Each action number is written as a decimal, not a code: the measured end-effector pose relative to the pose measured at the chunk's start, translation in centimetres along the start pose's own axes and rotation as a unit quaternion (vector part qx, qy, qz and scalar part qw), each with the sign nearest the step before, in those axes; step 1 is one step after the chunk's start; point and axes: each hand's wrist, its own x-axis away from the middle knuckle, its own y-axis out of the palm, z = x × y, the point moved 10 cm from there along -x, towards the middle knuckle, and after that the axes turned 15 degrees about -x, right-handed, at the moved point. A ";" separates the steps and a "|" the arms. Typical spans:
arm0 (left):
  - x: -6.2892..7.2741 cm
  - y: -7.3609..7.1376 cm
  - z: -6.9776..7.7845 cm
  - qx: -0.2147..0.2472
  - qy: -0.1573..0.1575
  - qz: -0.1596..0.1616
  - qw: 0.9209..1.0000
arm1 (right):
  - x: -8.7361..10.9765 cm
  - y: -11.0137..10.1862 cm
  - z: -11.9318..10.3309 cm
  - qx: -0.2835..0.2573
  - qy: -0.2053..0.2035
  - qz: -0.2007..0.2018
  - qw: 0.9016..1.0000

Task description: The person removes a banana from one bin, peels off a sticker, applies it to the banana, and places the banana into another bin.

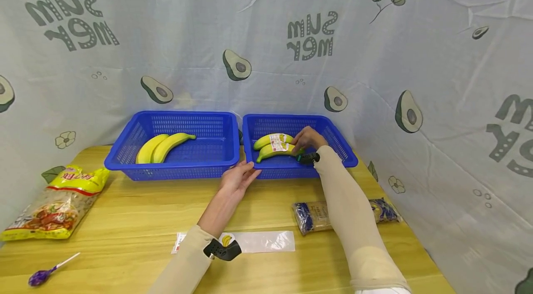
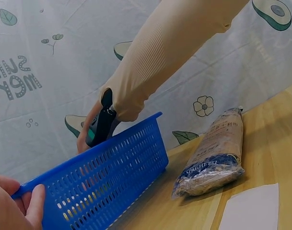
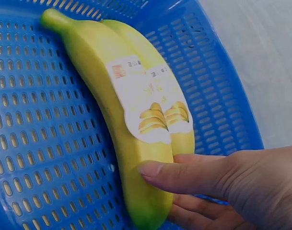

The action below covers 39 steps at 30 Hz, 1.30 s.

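Two yellow bananas with white stickers lie side by side in the right blue plastic basket [image 1: 287,173]. My right hand [image 1: 309,138] reaches into that basket at their right end. In the right wrist view, its thumb presses on the near banana [image 3: 100,86] and the fingers curl down behind it, pinching its end. The far banana [image 3: 134,40] rests against the near one. My left hand [image 1: 235,179] holds the basket's front left corner, thumb outside and fingers over the rim [image 2: 64,167], as the left wrist view shows.
Left of it stands another blue basket [image 1: 170,165] with two bananas [image 1: 166,147] without visible stickers. A sticker strip [image 1: 266,241] lies in front, partly under my left forearm. A spaghetti pack [image 1: 314,217] sits under my right arm. A yellow food bag [image 1: 62,206] and purple lollipop [image 1: 40,277] lie left.
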 end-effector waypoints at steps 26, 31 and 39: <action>2.2 -1.5 1.4 -0.050 0.021 -0.040 0.998 | 3.3 -0.1 -2.8 0.021 -0.049 -0.038 0.998; 3.2 -2.7 2.1 -0.078 0.026 -0.057 0.995 | 4.2 -0.7 -4.4 0.047 -0.082 -0.033 0.995; 4.5 -5.3 3.4 -0.084 0.019 -0.062 0.994 | 5.5 -1.3 -6.7 0.091 -0.145 -0.012 0.985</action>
